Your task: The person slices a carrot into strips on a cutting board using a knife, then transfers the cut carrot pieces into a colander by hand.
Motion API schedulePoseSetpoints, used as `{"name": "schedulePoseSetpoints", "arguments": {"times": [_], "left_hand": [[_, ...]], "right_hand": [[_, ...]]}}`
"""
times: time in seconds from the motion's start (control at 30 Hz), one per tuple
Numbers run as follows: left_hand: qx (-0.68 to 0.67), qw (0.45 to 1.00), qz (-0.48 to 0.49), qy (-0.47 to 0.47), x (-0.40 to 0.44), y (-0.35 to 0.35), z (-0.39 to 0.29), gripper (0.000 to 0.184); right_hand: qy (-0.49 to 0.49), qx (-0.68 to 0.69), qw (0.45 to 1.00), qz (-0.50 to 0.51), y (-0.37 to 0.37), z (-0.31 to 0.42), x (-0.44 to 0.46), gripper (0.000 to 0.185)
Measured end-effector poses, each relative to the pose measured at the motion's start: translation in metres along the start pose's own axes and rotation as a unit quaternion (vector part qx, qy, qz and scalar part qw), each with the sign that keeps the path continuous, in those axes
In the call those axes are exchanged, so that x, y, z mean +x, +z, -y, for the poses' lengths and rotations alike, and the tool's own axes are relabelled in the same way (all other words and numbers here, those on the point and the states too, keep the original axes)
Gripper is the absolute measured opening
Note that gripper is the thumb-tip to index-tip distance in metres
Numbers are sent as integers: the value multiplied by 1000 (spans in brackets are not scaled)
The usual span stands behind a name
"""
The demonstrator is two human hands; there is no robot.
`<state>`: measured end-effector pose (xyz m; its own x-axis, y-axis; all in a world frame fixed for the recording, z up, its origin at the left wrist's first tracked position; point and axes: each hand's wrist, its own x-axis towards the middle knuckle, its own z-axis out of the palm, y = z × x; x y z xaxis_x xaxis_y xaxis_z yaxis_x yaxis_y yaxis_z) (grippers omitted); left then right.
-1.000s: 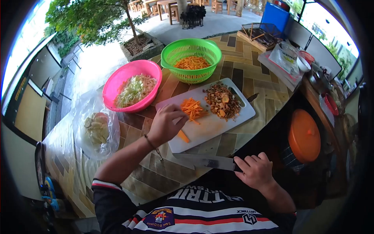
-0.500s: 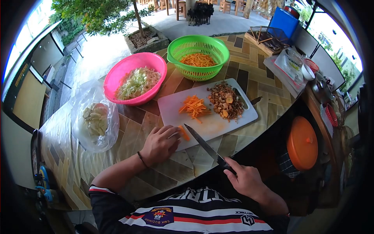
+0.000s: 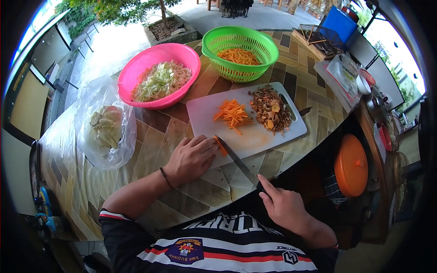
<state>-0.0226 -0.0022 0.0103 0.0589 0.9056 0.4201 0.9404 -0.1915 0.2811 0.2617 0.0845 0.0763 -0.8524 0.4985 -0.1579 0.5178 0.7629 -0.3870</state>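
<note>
My left hand [image 3: 190, 160] presses down at the near left edge of the white cutting board [image 3: 202, 113], its curled fingers closed on a small piece of carrot [image 3: 221, 147]. In my right hand [image 3: 286, 205] is the black handle of a knife [image 3: 239, 162], index finger stretched along its top. The blade's tip end lies against the carrot piece, close to my left fingertips. Farther up the board sits a heap of carrot strips [image 3: 231, 113]. Beside it, to the right, is a pile of brown and orange scraps [image 3: 271, 109].
Behind the board stand a pink basin [image 3: 129, 84] of shredded pale vegetables and a green colander [image 3: 268, 52] holding carrot strips. A clear plastic bag [image 3: 120, 152] with pale slices rests on the left. An orange lidded container [image 3: 350, 166] sits beyond the table's right edge.
The knife blade has moved left, from beside the carrot piece onto it. My left hand keeps its hold. The whole view has shifted slightly.
</note>
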Motion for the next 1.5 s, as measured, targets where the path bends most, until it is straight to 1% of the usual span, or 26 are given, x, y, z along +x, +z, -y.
{"name": "schedulePoseSetpoints", "arguments": {"times": [0.23,0.33,0.43,0.53,0.57,0.67,0.8,0.87,0.93,0.97,1.07,1.1,1.2,1.23,1.3,1.4,1.5], "left_hand": [[1,1000,6,5,2,-3,0,33],[1,1000,12,4,3,-4,0,35],[2,1000,14,6,3,-3,2,36],[5,1000,20,5,2,-2,3,37],[5,1000,30,5,3,-4,3,37],[15,999,32,2,5,-4,-1,38],[18,1000,10,18,3,-4,4,39],[24,999,26,19,3,-6,3,38],[27,999,30,25,3,-5,0,37],[31,999,21,26,1,-2,-1,36],[43,999,0,34,0,-3,-1,33],[44,998,-5,39,0,-3,-1,32],[27,998,-34,39,0,1,1,31],[20,998,-40,35,1,0,1,31],[5,998,-47,32,2,-3,0,30],[6,994,-111,4,2,-3,0,27],[-38,992,-108,-45,9,-12,-3,22]], "right_hand": [[1,-51,998,43,-15,8,3,51],[-14,-76,996,49,-16,9,5,55],[-7,-93,993,76,-12,14,4,58],[-3,-92,993,76,1,20,21,61],[-14,-63,996,65,3,19,33,63],[-12,-56,996,65,2,22,40,63],[-5,-87,994,72,-2,19,10,64],[-6,-93,994,49,5,25,21,64],[-15,-87,996,23,15,25,39,63],[2,-53,998,39,12,24,44,62],[0,-70,996,57,-5,13,20,64],[13,-95,994,57,-13,12,8,62],[-20,-151,986,-65,-8,-9,-24,57],[-27,-205,972,-108,-6,-16,-27,53],[-49,-226,960,-155,-5,-35,-25,53],[-66,-237,948,-202,-3,-53,-22,55],[-87,-247,937,-231,-2,-59,-19,56]]}}
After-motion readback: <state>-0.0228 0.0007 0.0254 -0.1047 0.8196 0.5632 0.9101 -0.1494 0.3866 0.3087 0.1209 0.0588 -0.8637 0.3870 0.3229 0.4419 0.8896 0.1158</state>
